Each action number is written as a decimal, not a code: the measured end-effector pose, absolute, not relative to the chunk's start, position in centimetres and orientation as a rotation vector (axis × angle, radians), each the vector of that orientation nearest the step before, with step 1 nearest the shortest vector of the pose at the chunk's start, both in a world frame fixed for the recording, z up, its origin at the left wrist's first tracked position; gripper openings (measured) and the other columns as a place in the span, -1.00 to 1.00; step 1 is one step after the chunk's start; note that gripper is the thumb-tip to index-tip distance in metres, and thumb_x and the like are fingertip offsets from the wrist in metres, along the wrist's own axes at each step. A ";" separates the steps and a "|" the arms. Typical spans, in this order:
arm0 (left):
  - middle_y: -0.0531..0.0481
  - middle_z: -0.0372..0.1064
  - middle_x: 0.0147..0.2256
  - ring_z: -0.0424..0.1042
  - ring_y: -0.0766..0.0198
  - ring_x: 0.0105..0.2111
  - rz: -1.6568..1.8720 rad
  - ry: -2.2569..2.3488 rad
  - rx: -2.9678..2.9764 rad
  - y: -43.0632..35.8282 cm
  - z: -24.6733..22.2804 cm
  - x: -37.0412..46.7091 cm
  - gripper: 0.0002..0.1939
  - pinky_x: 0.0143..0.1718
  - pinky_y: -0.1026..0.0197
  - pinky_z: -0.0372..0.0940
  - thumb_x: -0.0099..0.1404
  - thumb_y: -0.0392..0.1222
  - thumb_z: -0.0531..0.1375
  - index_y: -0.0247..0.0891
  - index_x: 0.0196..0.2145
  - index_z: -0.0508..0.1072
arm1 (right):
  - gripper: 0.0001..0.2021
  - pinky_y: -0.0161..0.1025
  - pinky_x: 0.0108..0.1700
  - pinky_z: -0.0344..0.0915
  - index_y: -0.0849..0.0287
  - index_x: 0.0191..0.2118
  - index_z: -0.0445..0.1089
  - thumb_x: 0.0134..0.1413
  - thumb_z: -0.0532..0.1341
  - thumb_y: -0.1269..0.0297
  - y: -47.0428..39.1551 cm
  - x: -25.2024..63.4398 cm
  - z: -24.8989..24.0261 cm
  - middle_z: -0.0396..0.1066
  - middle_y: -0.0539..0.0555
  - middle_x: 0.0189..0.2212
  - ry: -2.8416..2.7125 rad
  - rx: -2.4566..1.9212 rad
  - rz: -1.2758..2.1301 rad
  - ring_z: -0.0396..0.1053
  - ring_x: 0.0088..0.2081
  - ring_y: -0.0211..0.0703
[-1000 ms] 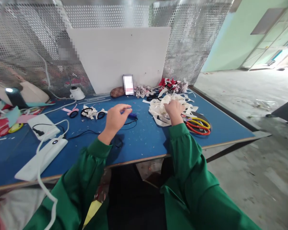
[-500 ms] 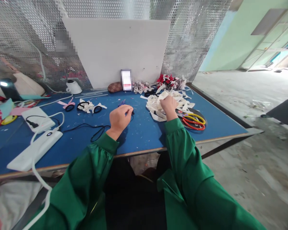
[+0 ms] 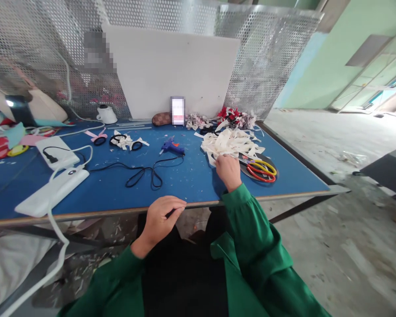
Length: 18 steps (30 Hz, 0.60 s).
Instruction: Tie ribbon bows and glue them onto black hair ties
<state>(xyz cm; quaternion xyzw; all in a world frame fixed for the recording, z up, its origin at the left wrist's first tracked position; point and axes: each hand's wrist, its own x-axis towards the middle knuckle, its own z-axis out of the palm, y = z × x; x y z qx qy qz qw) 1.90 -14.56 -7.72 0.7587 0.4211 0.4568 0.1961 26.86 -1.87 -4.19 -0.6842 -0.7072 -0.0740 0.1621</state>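
My left hand (image 3: 161,220) is at the table's front edge, its fingers pressed together toward the thumb; whatever is between them is too small or hidden to name. Farther right, my right hand (image 3: 229,171) is closed at the near side of a loose heap of cream fabric strips (image 3: 232,141), with a strip running to its fingers. Red- and yellow-handled scissors (image 3: 261,171) lie just right of that hand, their blades partly covered. Beyond my left hand rests a blue glue gun (image 3: 172,146), with its black cord (image 3: 135,179) looped on the blue tabletop (image 3: 188,180).
Black hair ties with cream bows (image 3: 127,141) and a pink bow (image 3: 97,136) lie left of centre. A white power strip (image 3: 53,192) is at the left. At the back are a phone (image 3: 177,110), a brown case (image 3: 161,119), red-and-white bows (image 3: 236,118) and a white board (image 3: 171,70).
My left hand has drawn back from the glue gun to the front edge, uncovering it. My right hand has moved from on top of the heap to its near side.
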 end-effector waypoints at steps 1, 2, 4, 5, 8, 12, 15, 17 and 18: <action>-0.02 0.62 -0.26 0.57 0.12 -0.18 1.251 1.160 2.136 -14.6 -7.8 1.8 -0.87 -0.06 0.04 0.41 0.32 -0.20 0.23 -0.06 -0.33 0.61 | -0.74 -0.12 -0.11 0.13 0.25 -0.22 0.48 0.32 0.05 0.32 -2.4 26.7 -4.0 0.53 0.30 -0.20 -2.005 -1.896 -0.191 0.43 -0.16 0.05; -0.02 0.62 -0.27 0.57 0.12 -0.19 1.226 1.151 2.116 -14.5 -7.6 1.7 -0.87 -0.07 0.04 0.42 0.31 -0.20 0.24 -0.08 -0.35 0.61 | -0.74 -0.14 -0.12 0.13 0.23 -0.20 0.46 0.33 0.02 0.32 -3.0 26.4 -3.7 0.53 0.26 -0.23 -1.983 -1.823 -0.157 0.43 -0.19 0.02; -0.04 0.62 -0.28 0.58 0.13 -0.21 1.191 1.185 1.985 -14.0 -6.8 1.6 -0.85 -0.11 0.09 0.43 0.32 -0.16 0.23 -0.11 -0.36 0.61 | -0.74 -0.19 -0.19 0.12 0.18 -0.18 0.42 0.36 0.00 0.27 -4.2 25.9 -2.7 0.52 0.15 -0.37 -1.965 -1.662 -0.007 0.41 -0.29 -0.04; -0.05 0.62 -0.27 0.58 0.14 -0.22 1.180 1.211 1.902 -13.6 -6.1 1.6 -0.84 -0.14 0.11 0.44 0.33 -0.14 0.22 -0.13 -0.34 0.62 | -0.74 -0.21 -0.24 0.12 0.15 -0.20 0.41 0.36 0.00 0.23 -4.9 25.7 -2.1 0.50 0.10 -0.42 -1.971 -1.577 0.100 0.39 -0.34 -0.08; -0.08 0.60 -0.15 0.56 0.12 -0.15 1.199 1.282 1.779 -11.4 -3.5 1.9 -0.78 -0.12 0.14 0.43 0.34 -0.09 0.21 -0.15 -0.17 0.62 | -0.78 -0.27 -0.32 0.10 0.11 -0.31 0.39 0.32 0.07 0.19 -6.4 25.3 0.0 0.43 0.00 -0.48 -2.079 -1.285 0.442 0.31 -0.43 -0.19; -0.13 0.51 0.04 0.46 0.09 0.06 1.196 0.953 1.969 -7.3 0.4 3.6 -0.67 0.11 0.10 0.31 0.30 -0.05 0.22 -0.19 -0.03 0.57 | -0.76 -0.30 -0.34 0.12 0.13 -0.40 0.37 0.27 0.12 0.18 -7.0 24.6 3.1 0.36 -0.04 -0.50 -2.214 -0.992 0.780 0.25 -0.44 -0.26; -0.09 0.56 -0.25 0.51 0.15 -0.21 1.021 0.785 1.976 -5.6 1.8 4.6 -0.66 -0.10 0.16 0.36 0.33 0.05 0.17 -0.26 -0.21 0.60 | -0.72 -0.28 -0.34 0.14 0.15 -0.43 0.37 0.26 0.12 0.15 -7.5 24.9 5.1 0.32 -0.03 -0.53 -2.182 -0.968 0.785 0.23 -0.44 -0.25; -0.04 0.51 -0.43 0.46 0.23 -0.39 0.953 0.803 1.958 -5.7 1.6 4.7 -0.59 -0.26 0.22 0.34 0.36 0.10 0.13 -0.27 -0.34 0.60 | -0.74 -0.27 -0.36 0.13 0.15 -0.44 0.38 0.24 0.15 0.16 -8.0 26.0 5.8 0.31 -0.03 -0.54 -2.133 -1.031 0.687 0.22 -0.46 -0.25; -0.02 0.50 -0.45 0.44 0.25 -0.42 0.932 0.822 1.952 -5.9 1.3 4.6 -0.57 -0.30 0.23 0.32 0.36 0.12 0.12 -0.27 -0.36 0.61 | -0.75 -0.28 -0.38 0.13 0.15 -0.45 0.37 0.21 0.18 0.17 -8.3 26.7 5.9 0.29 -0.03 -0.56 -2.076 -1.064 0.653 0.21 -0.47 -0.26</action>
